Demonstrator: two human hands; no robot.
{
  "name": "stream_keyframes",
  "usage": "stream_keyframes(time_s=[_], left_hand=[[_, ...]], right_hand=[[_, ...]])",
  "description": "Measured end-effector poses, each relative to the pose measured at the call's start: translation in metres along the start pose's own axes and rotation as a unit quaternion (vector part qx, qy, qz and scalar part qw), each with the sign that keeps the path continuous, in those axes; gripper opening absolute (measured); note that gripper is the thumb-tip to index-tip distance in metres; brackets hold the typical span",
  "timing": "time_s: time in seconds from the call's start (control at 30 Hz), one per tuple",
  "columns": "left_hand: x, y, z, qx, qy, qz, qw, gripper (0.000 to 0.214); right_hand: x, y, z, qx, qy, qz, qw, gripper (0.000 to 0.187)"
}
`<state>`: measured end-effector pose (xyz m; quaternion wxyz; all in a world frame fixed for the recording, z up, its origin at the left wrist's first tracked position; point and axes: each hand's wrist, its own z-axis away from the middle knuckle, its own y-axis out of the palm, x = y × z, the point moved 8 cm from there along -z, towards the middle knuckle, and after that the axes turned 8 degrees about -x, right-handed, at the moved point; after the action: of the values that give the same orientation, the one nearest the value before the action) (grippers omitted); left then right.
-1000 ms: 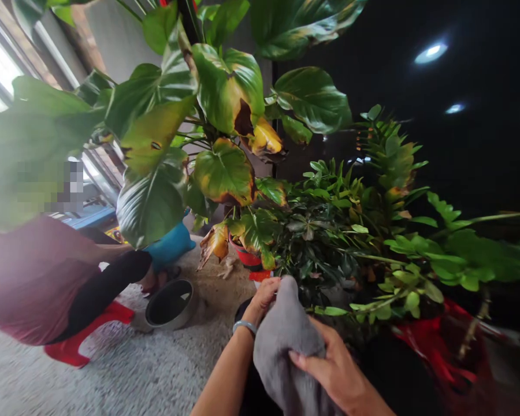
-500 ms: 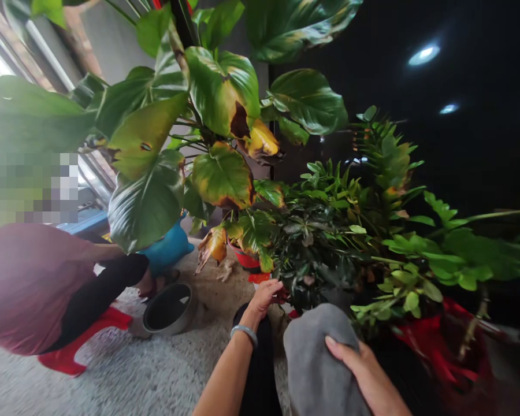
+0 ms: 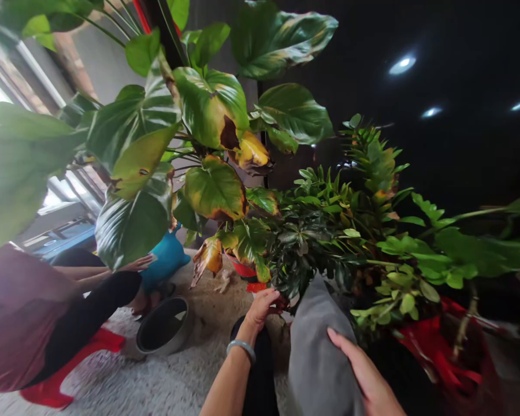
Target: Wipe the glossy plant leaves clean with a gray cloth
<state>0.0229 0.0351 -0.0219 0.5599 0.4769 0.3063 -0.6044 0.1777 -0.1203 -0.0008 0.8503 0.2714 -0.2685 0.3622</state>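
Cloth [image 3: 320, 349] right of bucket [image 3: 178, 336]

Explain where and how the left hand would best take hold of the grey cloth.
Probably pinch the grey cloth by its left edge, coming from the left: the right hand grips its right side, thumb on top, while that soft left edge is uncovered and the left hand is on that side.

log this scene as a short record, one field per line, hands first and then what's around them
left hand: by the dark-leaved plant, grip unclear
left wrist: pale bangle
right hand: holding a gray cloth, thumb on top
large-leaved plant: green, several leaves yellowed with brown patches
co-worker: at left, seated on a red stool
gray basin: on the ground, between co-worker and left hand
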Motion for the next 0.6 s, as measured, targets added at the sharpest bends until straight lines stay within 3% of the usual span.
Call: stream_keyframes(time_s=[0.07, 0.17, 0.23, 0.3, 0.37, 0.53, 0.6], left_hand=[[0.0, -0.001, 0.0, -0.001, 0.001, 0.004, 1.0, 0.046], [0.0, 0.001, 0.001, -0.01, -0.002, 0.005, 1.0, 0.048], [0.0, 0.003, 0.001, -0.016, -0.004, 0.005, 1.0, 0.049], [0.0, 0.005, 0.002, -0.016, -0.002, 0.007, 1.0, 0.049], [0.0, 0.006, 0.001, -0.014, 0.0, 0.006, 1.0, 0.05], [0.001, 0.001, 0.0, -0.018, -0.004, -0.001, 1.0, 0.049], [0.0, 0.001, 0.001, -0.01, -0.004, -0.005, 1.0, 0.048]], right_hand=[[0.007, -0.018, 0.009, -0.023, -0.037, 0.013, 0.999, 0.046], [0.067, -0.034, 0.021, -0.088, -0.157, -0.02, 0.983, 0.056], [0.109, -0.033, 0.024, -0.118, -0.218, -0.072, 0.966, 0.058], [0.126, -0.023, 0.017, -0.112, -0.227, -0.113, 0.961, 0.052], [0.111, -0.01, 0.005, -0.082, -0.188, -0.114, 0.972, 0.042], [0.021, -0.001, 0.0, -0.012, -0.085, -0.017, 0.996, 0.043], [0.017, -0.007, 0.009, -0.013, -0.094, -0.01, 0.995, 0.047]])
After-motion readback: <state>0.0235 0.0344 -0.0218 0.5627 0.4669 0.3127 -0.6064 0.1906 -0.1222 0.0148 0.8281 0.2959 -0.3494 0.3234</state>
